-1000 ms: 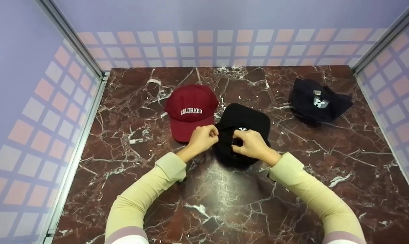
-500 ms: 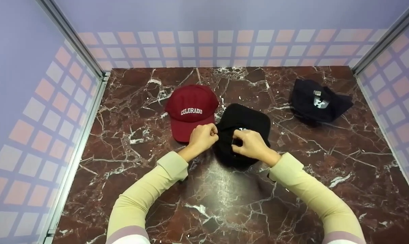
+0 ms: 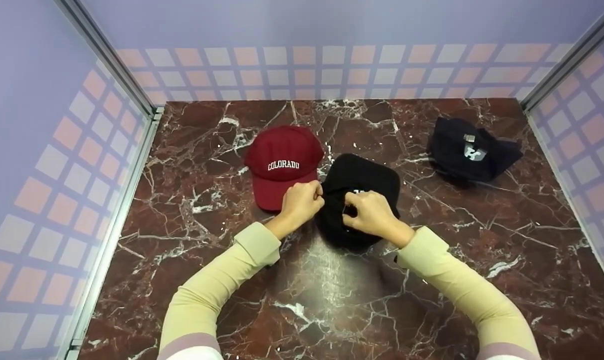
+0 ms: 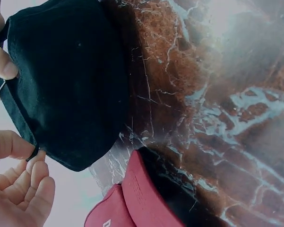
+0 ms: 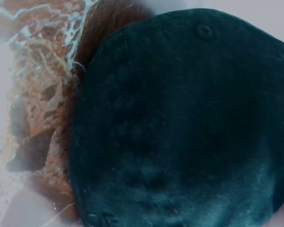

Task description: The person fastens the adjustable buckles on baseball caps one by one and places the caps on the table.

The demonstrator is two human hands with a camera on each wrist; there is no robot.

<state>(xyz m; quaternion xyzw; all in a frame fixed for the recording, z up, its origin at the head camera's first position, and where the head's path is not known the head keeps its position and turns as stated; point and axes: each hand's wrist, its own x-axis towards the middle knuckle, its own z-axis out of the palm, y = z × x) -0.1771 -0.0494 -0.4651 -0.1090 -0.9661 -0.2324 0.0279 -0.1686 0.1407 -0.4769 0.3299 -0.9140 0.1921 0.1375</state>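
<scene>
A black baseball cap (image 3: pixel 364 172) rests on the marble-patterned tabletop, its crown filling most of the right wrist view. At its left side my left hand (image 3: pixel 302 202) pinches the end of the cap's thin back strap (image 4: pixel 21 113), between thumb and forefinger. My right hand (image 3: pixel 374 212) grips the cap's back edge beside a small metal buckle (image 4: pixel 1 86), thumb on the fabric. In the head view this hand partly covers a white emblem. The right wrist view shows neither hand. Just left of the black cap lies a red "COLORADO" cap (image 3: pixel 283 152), close to my left hand.
A dark navy cap (image 3: pixel 462 155), partly crumpled and with a white emblem, lies at the far right. The brown marbled tabletop (image 3: pixel 191 270) is bounded by lilac walls (image 3: pixel 332 30) with pink and white squares along the back and both sides.
My left wrist and forearm have shifted very slightly to the right, the fingers staying at the strap. My right hand and the caps look almost unchanged.
</scene>
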